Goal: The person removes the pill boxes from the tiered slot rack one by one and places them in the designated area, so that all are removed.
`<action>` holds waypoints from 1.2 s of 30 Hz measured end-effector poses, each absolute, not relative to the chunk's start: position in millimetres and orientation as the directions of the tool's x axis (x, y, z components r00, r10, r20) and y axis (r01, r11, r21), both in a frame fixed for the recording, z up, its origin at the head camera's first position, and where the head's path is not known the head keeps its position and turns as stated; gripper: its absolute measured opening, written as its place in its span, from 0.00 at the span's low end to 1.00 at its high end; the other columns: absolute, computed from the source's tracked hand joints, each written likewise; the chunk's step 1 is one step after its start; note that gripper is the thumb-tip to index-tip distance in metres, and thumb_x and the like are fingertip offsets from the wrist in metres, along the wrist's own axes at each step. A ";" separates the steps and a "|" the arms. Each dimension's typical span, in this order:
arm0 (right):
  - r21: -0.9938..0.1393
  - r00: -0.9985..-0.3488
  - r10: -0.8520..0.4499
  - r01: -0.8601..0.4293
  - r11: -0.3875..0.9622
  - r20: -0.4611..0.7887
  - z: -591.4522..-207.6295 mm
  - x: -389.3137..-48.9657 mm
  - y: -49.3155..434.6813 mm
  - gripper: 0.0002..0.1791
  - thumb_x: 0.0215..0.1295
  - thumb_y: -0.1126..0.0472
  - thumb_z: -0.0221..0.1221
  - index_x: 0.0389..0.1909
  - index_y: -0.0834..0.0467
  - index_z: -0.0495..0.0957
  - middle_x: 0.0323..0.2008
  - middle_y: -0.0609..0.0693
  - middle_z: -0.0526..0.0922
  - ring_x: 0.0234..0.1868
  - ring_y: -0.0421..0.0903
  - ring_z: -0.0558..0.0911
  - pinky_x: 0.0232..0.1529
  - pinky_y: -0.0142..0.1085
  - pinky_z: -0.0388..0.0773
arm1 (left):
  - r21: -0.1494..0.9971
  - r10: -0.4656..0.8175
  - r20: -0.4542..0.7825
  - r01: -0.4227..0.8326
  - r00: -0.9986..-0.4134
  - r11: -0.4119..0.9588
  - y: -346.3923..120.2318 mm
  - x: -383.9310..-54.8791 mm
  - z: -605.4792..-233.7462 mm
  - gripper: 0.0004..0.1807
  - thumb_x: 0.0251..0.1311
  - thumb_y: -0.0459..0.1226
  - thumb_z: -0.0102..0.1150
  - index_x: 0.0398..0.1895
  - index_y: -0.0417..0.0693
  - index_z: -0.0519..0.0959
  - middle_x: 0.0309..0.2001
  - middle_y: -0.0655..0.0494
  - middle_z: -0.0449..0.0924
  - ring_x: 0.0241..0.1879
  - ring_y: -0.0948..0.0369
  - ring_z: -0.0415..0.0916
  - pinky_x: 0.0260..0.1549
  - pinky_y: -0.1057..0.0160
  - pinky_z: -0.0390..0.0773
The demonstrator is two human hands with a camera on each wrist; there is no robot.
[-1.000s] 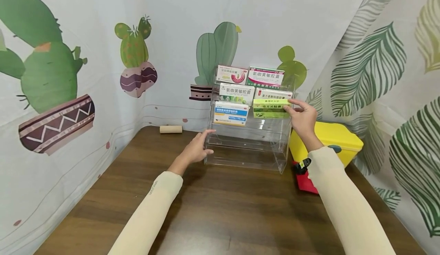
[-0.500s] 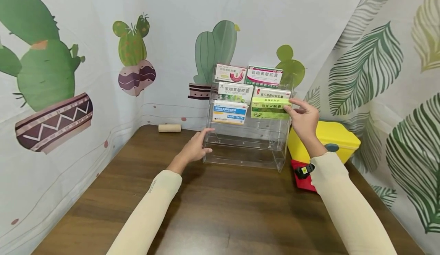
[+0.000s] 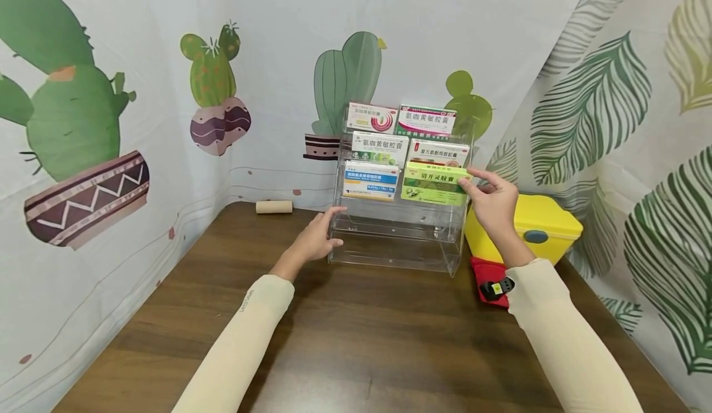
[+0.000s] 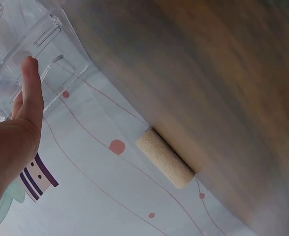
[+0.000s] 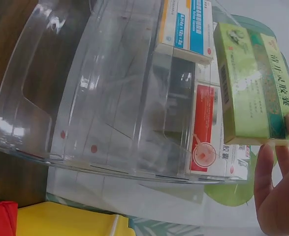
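A clear acrylic tiered rack [image 3: 397, 255] stands on the table, with medicine boxes in its upper tiers. My right hand [image 3: 492, 203] pinches the right end of a green medicine box [image 3: 434, 185], thumb in front. In the right wrist view, the green box [image 5: 255, 86] is held out in front of the rack, partly over a red-and-white medicine box [image 5: 203, 129]. To its left sits a blue-and-white medicine box [image 3: 370, 182]. My left hand [image 3: 316, 238] rests at the rack's left side, and its straight finger [image 4: 32, 86] lies along the clear side panel.
A yellow bin [image 3: 542, 224] stands right of the rack, with a red piece [image 3: 485, 277] at its front. At the table's back left lies a beige roll [image 3: 274, 207]. A printed cloth [image 3: 278, 60] hangs behind the brown table [image 3: 345, 339].
My right hand has lowered the green box slightly and tipped it, so more of its front face shows. The left hand stays at the rack's side.
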State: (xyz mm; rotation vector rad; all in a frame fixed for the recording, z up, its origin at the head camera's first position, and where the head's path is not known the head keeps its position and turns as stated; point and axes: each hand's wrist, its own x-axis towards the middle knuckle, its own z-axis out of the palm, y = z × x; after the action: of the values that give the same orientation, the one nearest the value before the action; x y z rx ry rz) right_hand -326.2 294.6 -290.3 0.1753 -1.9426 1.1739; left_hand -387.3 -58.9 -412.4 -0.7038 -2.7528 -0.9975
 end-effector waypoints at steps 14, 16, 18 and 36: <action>-0.711 -0.691 0.272 -0.488 0.507 0.669 -310.7 -305.8 296.9 0.18 0.59 0.59 0.71 0.49 0.62 0.85 0.40 0.50 0.87 0.26 0.33 0.81 0.19 0.25 0.72 | 0.578 0.382 0.277 0.471 -0.881 0.667 -60.6 -385.8 -415.2 0.45 0.61 0.36 0.68 0.76 0.67 0.53 0.58 0.38 0.68 0.42 0.50 0.73 0.44 0.45 0.75; -0.718 -0.706 0.256 -0.492 0.492 0.660 -314.0 -302.3 298.4 0.18 0.59 0.61 0.71 0.49 0.63 0.85 0.36 0.48 0.87 0.23 0.33 0.81 0.18 0.26 0.72 | 0.580 0.382 0.273 0.468 -0.883 0.666 -60.6 -385.5 -415.2 0.45 0.62 0.36 0.68 0.76 0.67 0.53 0.57 0.38 0.68 0.44 0.49 0.73 0.44 0.44 0.75; -0.724 -0.721 0.243 -0.487 0.489 0.649 -313.7 -295.3 297.4 0.17 0.59 0.64 0.70 0.49 0.65 0.85 0.34 0.46 0.87 0.20 0.33 0.80 0.17 0.27 0.72 | 0.580 0.385 0.271 0.469 -0.882 0.666 -60.4 -385.8 -414.8 0.45 0.62 0.37 0.67 0.76 0.66 0.52 0.57 0.38 0.68 0.44 0.49 0.73 0.43 0.44 0.75; -0.725 -0.828 0.140 -0.379 0.575 0.543 -353.1 -276.7 311.3 0.19 0.59 0.54 0.71 0.47 0.62 0.86 0.38 0.57 0.85 0.20 0.47 0.79 0.15 0.31 0.72 | 0.585 0.378 0.264 0.459 -0.887 0.669 -58.9 -388.0 -414.7 0.45 0.63 0.38 0.67 0.76 0.68 0.51 0.60 0.38 0.67 0.54 0.42 0.73 0.48 0.40 0.75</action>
State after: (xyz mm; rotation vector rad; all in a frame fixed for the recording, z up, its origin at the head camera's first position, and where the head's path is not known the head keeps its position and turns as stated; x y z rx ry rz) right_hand -276.7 311.3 -353.1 0.1900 -2.2481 1.2184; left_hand -388.0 -58.9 -414.7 -0.6943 -2.7588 -1.0164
